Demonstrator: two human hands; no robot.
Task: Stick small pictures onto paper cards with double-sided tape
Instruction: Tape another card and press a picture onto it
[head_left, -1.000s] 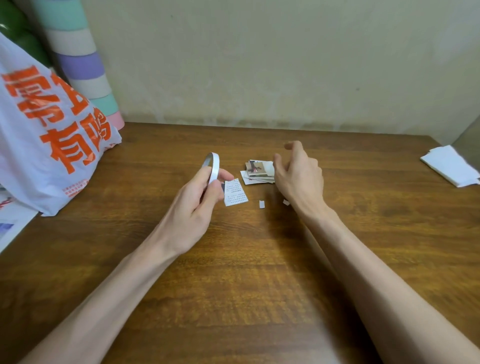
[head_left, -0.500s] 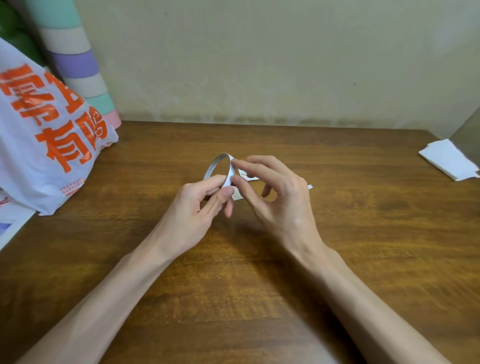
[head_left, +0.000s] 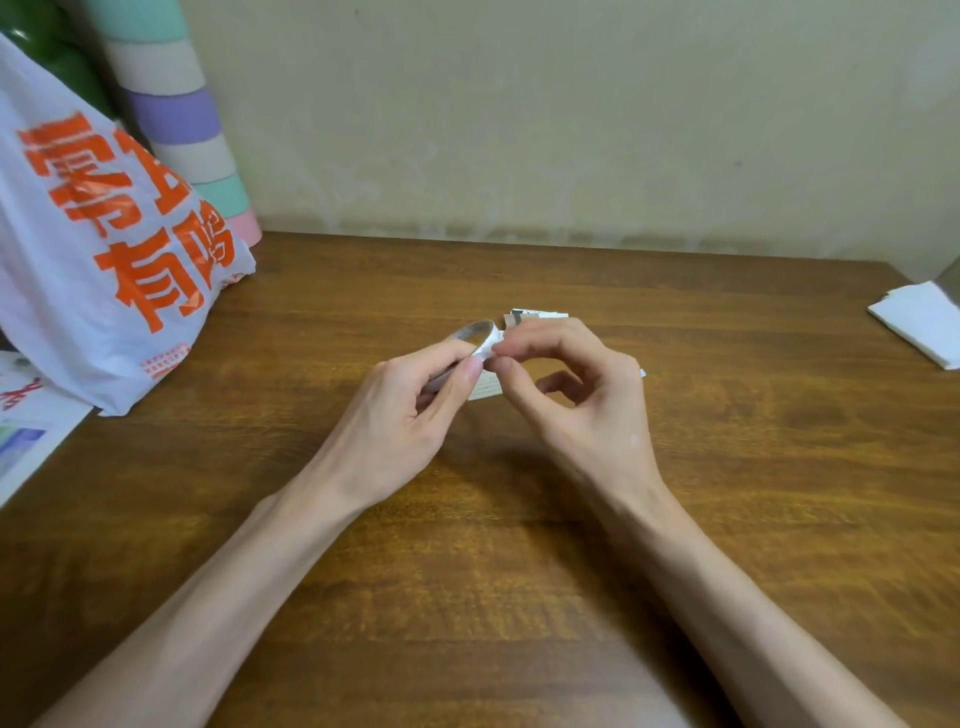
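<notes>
My left hand (head_left: 400, 410) grips a thin white roll of double-sided tape (head_left: 475, 335) above the middle of the wooden table (head_left: 519, 571). My right hand (head_left: 576, 400) pinches the roll's outer edge with thumb and forefinger, at the free end of the tape. A small printed paper card (head_left: 485, 389) lies on the table under the fingers, mostly hidden. Just beyond the hands lies a small stack of pictures (head_left: 535, 315), only its far edge showing.
A white plastic bag with orange characters (head_left: 93, 244) stands at the left, with papers (head_left: 26, 431) under it. A pastel striped roll (head_left: 176, 119) leans in the back-left corner. White folded paper (head_left: 919, 322) lies at the right edge. A wall bounds the table's far side.
My right hand came from over the picture stack to the tape roll and now pinches its edge. The left hand tilted the roll flatter. The view shifted slightly.
</notes>
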